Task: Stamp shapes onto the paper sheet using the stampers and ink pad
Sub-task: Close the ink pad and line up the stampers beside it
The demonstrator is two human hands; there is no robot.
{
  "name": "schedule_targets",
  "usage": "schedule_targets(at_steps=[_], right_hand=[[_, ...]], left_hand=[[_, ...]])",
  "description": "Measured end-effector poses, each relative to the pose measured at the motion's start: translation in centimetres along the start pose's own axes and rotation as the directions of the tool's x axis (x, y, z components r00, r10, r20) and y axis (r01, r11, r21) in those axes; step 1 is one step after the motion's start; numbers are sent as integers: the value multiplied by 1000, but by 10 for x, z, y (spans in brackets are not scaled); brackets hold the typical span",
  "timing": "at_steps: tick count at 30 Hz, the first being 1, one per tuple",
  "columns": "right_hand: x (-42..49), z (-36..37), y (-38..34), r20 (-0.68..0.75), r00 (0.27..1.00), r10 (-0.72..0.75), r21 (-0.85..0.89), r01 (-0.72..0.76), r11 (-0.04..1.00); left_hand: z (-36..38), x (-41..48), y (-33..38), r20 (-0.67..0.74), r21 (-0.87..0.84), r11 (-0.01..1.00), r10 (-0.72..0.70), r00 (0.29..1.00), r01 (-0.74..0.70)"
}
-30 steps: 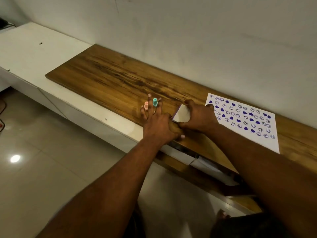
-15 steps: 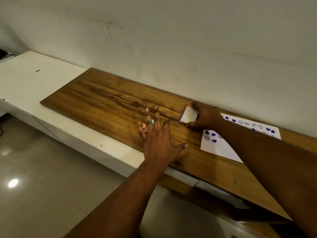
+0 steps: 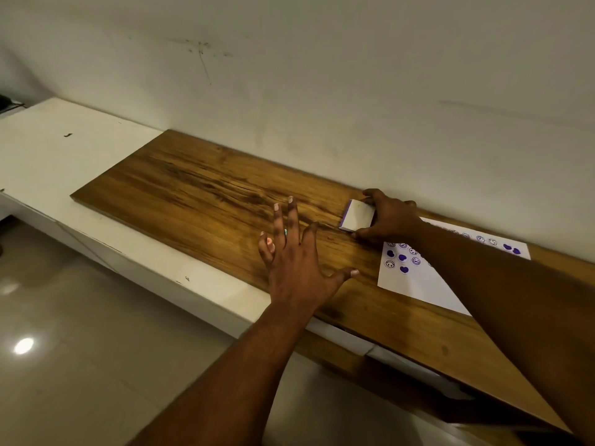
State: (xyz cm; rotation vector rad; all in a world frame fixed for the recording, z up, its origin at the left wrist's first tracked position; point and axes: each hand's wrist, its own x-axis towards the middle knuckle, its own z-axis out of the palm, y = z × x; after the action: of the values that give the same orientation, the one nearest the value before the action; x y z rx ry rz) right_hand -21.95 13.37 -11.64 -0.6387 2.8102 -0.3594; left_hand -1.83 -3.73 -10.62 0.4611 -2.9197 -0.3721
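Observation:
My right hand (image 3: 391, 220) grips the white ink pad (image 3: 357, 216) with a purple edge and holds it on the wooden board (image 3: 193, 194) near the wall, just left of the paper sheet (image 3: 415, 281). The sheet carries purple hearts and smiley faces, and my right forearm hides much of it. My left hand (image 3: 297, 259) hovers with fingers spread over two small stampers. A bit of the pink stamper (image 3: 269, 242) and of the teal stamper (image 3: 285, 232) peeks out between the fingers; whether the hand touches them is unclear.
The board lies on a white counter (image 3: 74, 149) against a pale wall (image 3: 322, 75). A drawer front (image 3: 341, 338) sits below the board's near edge. Glossy floor tiles (image 3: 64, 349) are at lower left.
My right hand carried the ink pad away from my left hand toward the wall. My left hand let go and spread flat over the stampers. The camera tilted up.

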Motion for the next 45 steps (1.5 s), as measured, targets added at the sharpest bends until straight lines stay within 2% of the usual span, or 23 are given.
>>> schedule_targets(at_steps=[6,13,16,18,20,22,24,27,30,33,39,42,45], right_hand=[[-1,0,1,1,1000,3,3,-3,1000],[-5,-2,-1,-19,1000,-16,-18,16,1000],[-18,-7,-22,-232,963,-137,15,144,989],[-25,-8,-44,-305,913,-272,29,295,955],[-28,-5,-68,-246,881,-405,85,436,896],[-26,1,-90,-134,871,-472,130,487,863],[-21,8,-107,-53,876,-480,170,481,860],[-14,21,-123,42,876,-481,170,468,867],[-8,32,-130,47,877,-478,79,474,877],[-5,38,-135,32,874,-485,-31,486,873],[7,37,-143,-9,898,-440,-143,434,890],[27,30,-136,-75,937,-342,-204,322,925],[46,22,-119,-163,963,-217,-192,185,964]], left_hand=[[2,0,-3,-9,-19,1000,-6,1000,6],[8,1,-8,-201,-152,987,15,979,-46],[7,0,-12,-264,-219,975,-13,964,-46],[9,2,-19,-289,-293,956,-81,954,-7],[13,4,-27,-297,-403,912,-210,931,77],[16,8,-40,-281,-511,841,-361,889,180],[18,13,-55,-234,-537,796,-459,857,279],[17,18,-74,-108,-471,781,-512,852,409],[12,18,-83,15,-388,782,-524,852,488],[8,18,-86,77,-333,791,-520,851,513],[11,22,-83,69,-385,741,-570,818,549],[12,23,-77,21,-408,732,-590,807,546],[12,25,-77,-20,-403,742,-592,806,535]])
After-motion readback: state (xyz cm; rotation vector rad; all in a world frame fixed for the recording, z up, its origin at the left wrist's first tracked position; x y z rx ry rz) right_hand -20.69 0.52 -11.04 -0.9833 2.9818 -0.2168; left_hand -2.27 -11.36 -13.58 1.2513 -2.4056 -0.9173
